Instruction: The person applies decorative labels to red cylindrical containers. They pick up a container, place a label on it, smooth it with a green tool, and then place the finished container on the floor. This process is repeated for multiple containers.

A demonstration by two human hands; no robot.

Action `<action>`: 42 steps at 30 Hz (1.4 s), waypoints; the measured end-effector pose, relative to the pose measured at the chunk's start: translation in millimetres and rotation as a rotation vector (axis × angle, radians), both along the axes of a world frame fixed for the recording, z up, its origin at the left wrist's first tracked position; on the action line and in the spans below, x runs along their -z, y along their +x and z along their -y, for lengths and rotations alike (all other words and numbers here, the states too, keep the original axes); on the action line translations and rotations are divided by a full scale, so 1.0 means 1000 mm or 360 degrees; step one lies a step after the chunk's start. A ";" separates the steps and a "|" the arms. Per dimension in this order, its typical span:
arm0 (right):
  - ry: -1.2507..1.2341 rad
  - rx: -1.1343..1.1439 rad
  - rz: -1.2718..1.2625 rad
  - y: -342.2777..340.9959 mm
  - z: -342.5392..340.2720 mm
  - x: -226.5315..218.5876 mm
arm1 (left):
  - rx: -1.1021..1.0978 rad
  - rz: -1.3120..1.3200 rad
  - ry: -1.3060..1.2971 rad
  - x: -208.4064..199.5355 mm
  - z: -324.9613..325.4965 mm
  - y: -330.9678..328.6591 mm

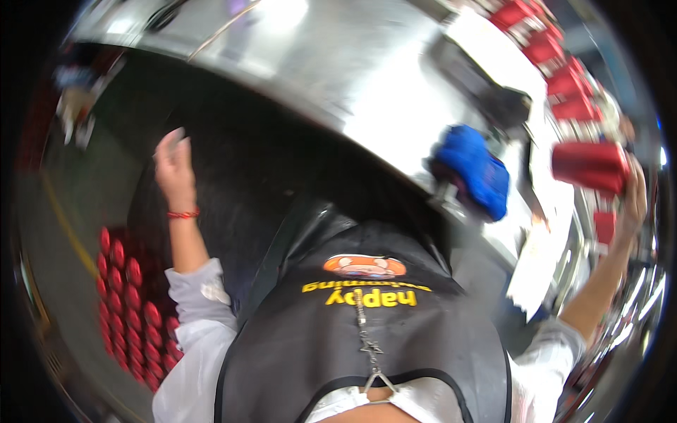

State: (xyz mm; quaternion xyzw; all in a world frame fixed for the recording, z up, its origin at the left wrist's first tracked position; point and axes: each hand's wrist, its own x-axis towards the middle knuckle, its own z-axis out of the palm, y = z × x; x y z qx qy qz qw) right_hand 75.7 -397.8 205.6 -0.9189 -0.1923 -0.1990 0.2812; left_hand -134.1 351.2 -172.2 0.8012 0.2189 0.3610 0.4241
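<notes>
On the far right, my right hand [636, 196] is wrapped round a shiny red metal cylinder [589, 166], which lies roughly sideways in the grip. The arm is stretched out away from my body. My left hand [175, 169], with a red cord bracelet at the wrist, hangs in the air on the left, over the dark area beside the metal table [303, 63]. Its fingers and thumb stand a little apart, and I see nothing held in them. Motion blurs parts of the picture.
A blue cloth-like bundle [474, 170] sits at the table's near edge, with a dark device [504, 106] behind it. Several red pieces [568, 84] line the far right. Many red cylinders [130, 310] are stacked at the lower left. A white paper [530, 271] hangs near my right arm.
</notes>
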 end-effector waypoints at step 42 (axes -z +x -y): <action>-0.0837 0.0444 -0.0343 0.368 -0.042 0.224 | 0.2080 -0.0571 -0.1558 -0.172 0.418 0.241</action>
